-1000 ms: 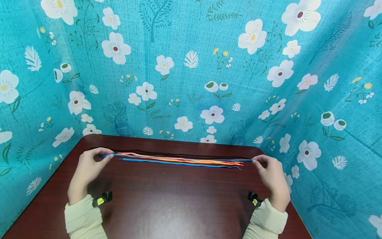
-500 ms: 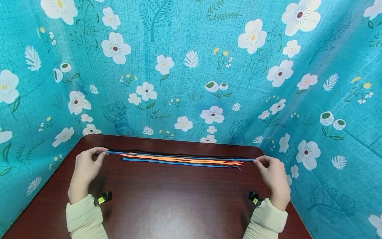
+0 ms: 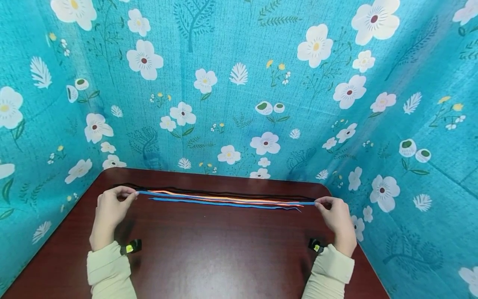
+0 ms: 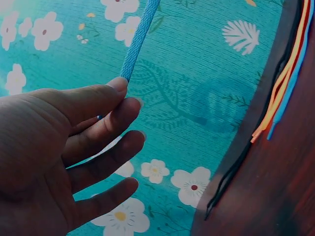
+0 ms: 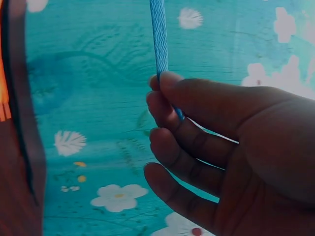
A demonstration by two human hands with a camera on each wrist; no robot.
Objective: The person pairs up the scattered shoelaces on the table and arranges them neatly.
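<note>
A flat woven blue shoelace (image 4: 141,42) is stretched nearly straight between the two hands. My left hand (image 3: 111,209) pinches one end between thumb and index finger, its other fingers loosely bent. My right hand (image 3: 337,218) pinches the other end, and a short blue tip shows below the thumb in the right wrist view. In the head view the held lace crosses over orange shoelaces (image 4: 281,93) with red beside them. A second blue shoelace (image 3: 168,200) lies nearest the person, its right tip bent. Black shoelaces (image 4: 229,177) lie farthest back, on the table.
The dark brown table (image 3: 209,249) has rounded back corners. Blue flowered cloth (image 3: 231,116) hangs close behind it and along both sides. A small black wrist device (image 3: 132,247) sits at the left cuff, another black wrist device (image 3: 315,246) at the right.
My left hand slid outward to the lace's end, then came slightly inward. The right hand moved slightly left. The held blue lace shifted from over the black laces toward the person, across the orange ones.
</note>
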